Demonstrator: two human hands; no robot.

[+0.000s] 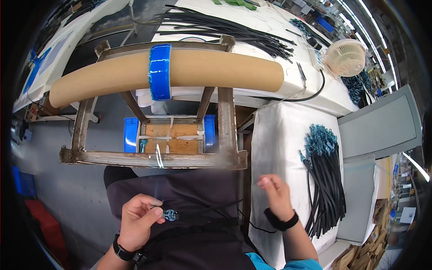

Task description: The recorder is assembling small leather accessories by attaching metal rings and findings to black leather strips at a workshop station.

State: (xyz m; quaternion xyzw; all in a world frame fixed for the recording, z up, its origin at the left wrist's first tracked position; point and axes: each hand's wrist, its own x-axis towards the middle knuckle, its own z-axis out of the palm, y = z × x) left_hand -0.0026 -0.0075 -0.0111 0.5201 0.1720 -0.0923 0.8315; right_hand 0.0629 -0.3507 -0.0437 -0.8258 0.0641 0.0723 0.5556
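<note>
Grey floor (pixel 90 180) cropped; black strap (pixel 207 209) indistinct

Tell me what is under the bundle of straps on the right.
White sheeting shows along the bundle's left edge, so the black straps seem to lie on it. Anything directly beneath is covered by them and their teal ends.

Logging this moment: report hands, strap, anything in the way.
Left hand pinching blue strap end. Right hand curled, nothing visible inside. Metal frame ahead, clear of hands.

Glossy plastic wrapping (pixel 170 215), matt cardboard tube (pixel 216 69).
</note>
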